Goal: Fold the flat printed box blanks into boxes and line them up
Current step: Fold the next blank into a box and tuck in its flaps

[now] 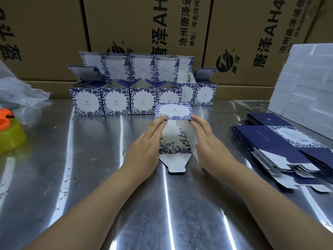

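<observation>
Looking down from the head view, the half-folded box blank (175, 141) lies on the shiny steel desk (90, 159), in the middle, between the two hands. Its far printed panel stands up from the desk, while its white inner face and tuck flap lie flat toward the person.

The left hand (147, 143) rests along the blank's left edge with its fingers straight and together, fingertips touching the raised panel's lower left corner. The right hand (210, 141) mirrors it on the right edge, fingers straight, thumb spread, fingertips at the lower right corner. Neither hand curls round anything.

Just behind the blank, a row of folded boxes (117, 100) stands side by side with lids open, in front of big brown cartons (144, 24). A stack of flat blanks (281, 147) lies fanned out on the desk to the right, with white foam blocks (310, 82) behind it. At the left edge are a crumpled plastic bag (19, 89) and an orange-and-green plastic object (9, 134).
</observation>
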